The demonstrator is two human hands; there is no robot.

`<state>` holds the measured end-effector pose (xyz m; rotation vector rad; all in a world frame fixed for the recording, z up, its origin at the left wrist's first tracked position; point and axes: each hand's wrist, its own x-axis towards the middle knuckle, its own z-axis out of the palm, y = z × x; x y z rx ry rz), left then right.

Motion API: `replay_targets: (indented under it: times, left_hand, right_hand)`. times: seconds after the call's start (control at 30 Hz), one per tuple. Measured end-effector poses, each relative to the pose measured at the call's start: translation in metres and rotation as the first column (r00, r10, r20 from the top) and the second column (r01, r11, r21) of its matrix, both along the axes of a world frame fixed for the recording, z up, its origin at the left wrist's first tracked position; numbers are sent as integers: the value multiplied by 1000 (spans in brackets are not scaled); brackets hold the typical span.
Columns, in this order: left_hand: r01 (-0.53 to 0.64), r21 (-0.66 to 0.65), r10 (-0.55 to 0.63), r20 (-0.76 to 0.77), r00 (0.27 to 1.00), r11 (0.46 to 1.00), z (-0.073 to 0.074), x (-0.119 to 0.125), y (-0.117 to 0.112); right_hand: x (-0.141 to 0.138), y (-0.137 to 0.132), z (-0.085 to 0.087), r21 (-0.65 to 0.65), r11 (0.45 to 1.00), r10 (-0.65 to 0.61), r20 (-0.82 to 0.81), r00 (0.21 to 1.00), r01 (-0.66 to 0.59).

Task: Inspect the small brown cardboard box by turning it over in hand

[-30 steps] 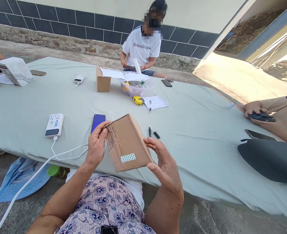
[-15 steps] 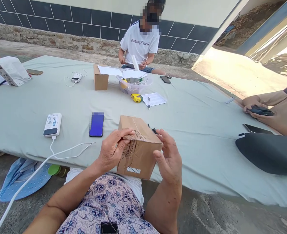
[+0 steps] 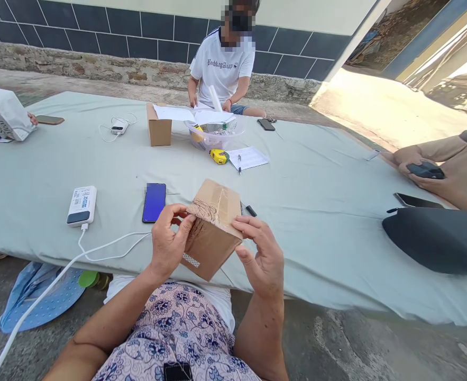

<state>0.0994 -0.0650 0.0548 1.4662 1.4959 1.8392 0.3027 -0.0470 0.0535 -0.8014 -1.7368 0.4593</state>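
Note:
A brown cardboard box [image 3: 213,243] is tilted at the table's near edge, one corner turned toward me. Dark scribbled lines run across its top and front, and a white dotted strip sits low on its front. My left hand [image 3: 172,238] pinches the box's left top edge between thumb and fingers. At the right corner, my right hand [image 3: 261,254] has its fingertips on the top and its thumb by the side. Just behind the box lies a black pen-like object [image 3: 251,211], partly hidden.
On the cloth-covered table [image 3: 316,238] lie a phone [image 3: 154,203], a white power bank [image 3: 81,205] with a cable, a yellow tape measure [image 3: 219,156] and a plastic basket [image 3: 217,138]. A dark bag [image 3: 435,241] rests at right. Other people sit opposite and at right.
The box has turned and shifted slightly left, so a corner faces me. My left hand moved left with it. My right fingers have come down onto the box's top edge.

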Motion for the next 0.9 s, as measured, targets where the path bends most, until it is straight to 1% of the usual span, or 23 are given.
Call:
replay_targets:
  times: [0.07, 0.13, 0.2, 0.33, 0.37, 0.43, 0.53, 0.6, 0.63, 0.7, 0.73, 0.77, 0.8, 0.83, 0.87, 0.9]
  left_hand:
    - [-24, -42, 25, 21, 999, 999, 1, -4, 1]
    - [-17, -58, 17, 0, 1000, 998, 1, -7, 0]
    - [2, -50, -6, -68, 998, 999, 0, -9, -2]
    - [57, -8, -57, -271, 961, 998, -6, -7, -7]
    - [61, -11, -61, -311, 948, 998, -8, -5, -8]
    - [61, -57, -78, -356, 931, 996, -15, -1, -10]
    - [97, -173, -152, -339, 928, 980, -26, 4, -9]
    - [138, -240, -211, -311, 927, 961, -33, 5, -7]
    - [156, -264, -235, -302, 924, 952, -37, 4, -5]
    - [179, -296, -267, -293, 918, 938, -43, 0, -2]
    - [185, -304, -275, -288, 917, 935, -45, -2, -1]
    - [190, -308, -279, -278, 919, 932, -48, -3, 1]
    - [195, -313, -281, -259, 924, 930, -50, -5, 3]
    - [198, -322, -278, -228, 933, 926, -53, -7, 4]
    - [198, -338, -270, -181, 946, 920, -56, -9, 6]
    - [195, -362, -252, -119, 960, 911, -59, -11, 9]
  right_hand:
    - [-3, -2, 4, 22, 996, 79, 66, 995, -81]
    - [-6, -3, 8, 22, 992, 120, 134, 984, -125]
    - [-10, -5, 9, 12, 992, 125, 182, 975, -129]
    - [-18, -6, 4, -25, 998, 61, 208, 976, -57]
    - [-20, -6, 2, -43, 998, 64, 211, 975, -56]
    - [-25, -4, -1, -84, 991, 117, 232, 966, -100]
    - [-33, -1, -6, -150, 970, 231, 327, 916, -191]
    - [-36, 0, -10, -194, 962, 256, 380, 889, -194]
    - [-35, 1, -12, -220, 958, 260, 380, 888, -186]
    - [-30, 1, -15, -264, 949, 254, 309, 917, -174]
    - [-26, 1, -16, -277, 948, 226, 240, 944, -157]
    - [-20, 1, -17, -281, 952, 168, 160, 973, -118]
    - [-14, 3, -16, -273, 961, 78, 85, 993, -52]
    - [-7, 5, -16, -258, 965, -37, 29, 999, 43]
    - [1, 8, -15, -241, 958, -158, 0, 987, 153]
    - [8, 13, -15, -224, 938, -272, 1, 962, 265]
